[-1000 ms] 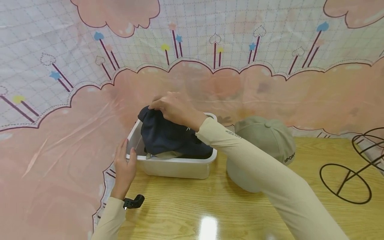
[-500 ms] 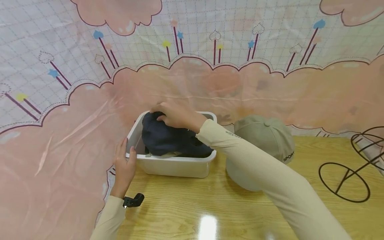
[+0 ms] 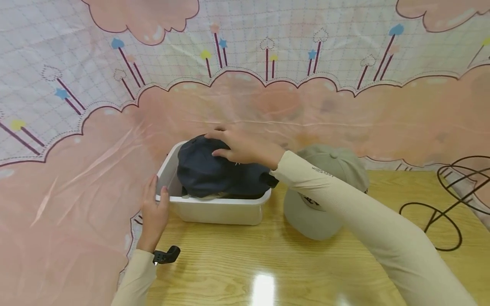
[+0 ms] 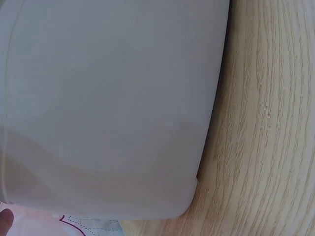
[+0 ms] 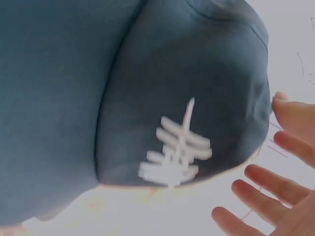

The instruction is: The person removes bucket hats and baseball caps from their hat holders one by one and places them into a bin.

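A navy blue baseball cap [image 3: 206,172] with a white embroidered mark lies in a white plastic bin [image 3: 216,212], its crown rising above the rim. Some beige cloth peeks out beneath it. My right hand [image 3: 245,146] is over the cap's far side. In the right wrist view its fingers [image 5: 266,196] are spread and the thumb lies at the cap's edge, with no grip on it. At the bin's front left corner my left hand [image 3: 155,214] rests with fairly straight fingers against the wall. The left wrist view shows mostly the bin's outer wall [image 4: 108,98].
Right of the bin, a beige-green cap [image 3: 333,163] sits above a paler cap [image 3: 314,216], partly behind my right sleeve. A black wire stand [image 3: 432,219] is at the right of the wooden table [image 3: 214,267]. A printed cloth [image 3: 306,102] hangs behind.
My right hand has let go of the navy cap and shifted right, its fingers spreading. The cap has sunk lower into the bin. My left hand keeps its place at the corner.
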Demonstrator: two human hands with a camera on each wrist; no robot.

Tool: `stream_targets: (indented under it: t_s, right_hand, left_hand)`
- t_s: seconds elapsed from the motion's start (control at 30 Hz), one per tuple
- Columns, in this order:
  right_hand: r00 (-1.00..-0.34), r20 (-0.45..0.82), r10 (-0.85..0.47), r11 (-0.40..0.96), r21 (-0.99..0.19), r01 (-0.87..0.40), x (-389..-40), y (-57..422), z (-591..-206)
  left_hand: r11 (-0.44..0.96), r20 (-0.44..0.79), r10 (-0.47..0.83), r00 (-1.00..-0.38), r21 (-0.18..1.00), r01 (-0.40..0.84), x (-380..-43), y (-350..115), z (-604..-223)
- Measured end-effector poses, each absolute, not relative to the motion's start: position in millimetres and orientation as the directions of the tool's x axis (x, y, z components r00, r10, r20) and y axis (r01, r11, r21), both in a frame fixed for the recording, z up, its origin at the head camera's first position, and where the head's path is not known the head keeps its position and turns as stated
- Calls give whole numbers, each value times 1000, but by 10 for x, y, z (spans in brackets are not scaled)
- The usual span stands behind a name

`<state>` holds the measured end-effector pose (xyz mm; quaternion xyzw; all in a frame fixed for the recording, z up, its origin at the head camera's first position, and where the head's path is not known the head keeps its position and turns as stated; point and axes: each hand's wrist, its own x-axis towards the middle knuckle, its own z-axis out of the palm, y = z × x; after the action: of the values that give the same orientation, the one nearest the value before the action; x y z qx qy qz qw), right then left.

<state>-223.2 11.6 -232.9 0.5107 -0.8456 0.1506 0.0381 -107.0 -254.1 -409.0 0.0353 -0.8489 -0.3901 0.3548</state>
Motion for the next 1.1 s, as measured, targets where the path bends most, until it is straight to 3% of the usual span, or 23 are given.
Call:
stream_targets:
  t_s: [0.23, 0.47, 0.93, 1.1]
  right_hand:
    - [-537, 199, -820, 477, -282, -833, -2274, 349, -2254]
    - [-606, 122, -786, 572, -230, -788, -2273, 586, -2204]
    - [-630, 183, -755, 604, -181, -776, -2172, 1081, -2247]
    - [-638, 216, -739, 599, -223, -769, -2147, 1244, -2294]
  left_hand:
    - [706, 599, -333, -728, 670, 229, -1101, -2566, -4113]
    - [714, 627, -350, -696, 660, 235, -1108, -2566, -4134]
    - [707, 607, -350, -713, 671, 224, -1105, -2538, -4120]
    - [699, 597, -350, -722, 679, 224, -1109, -2523, -4123]
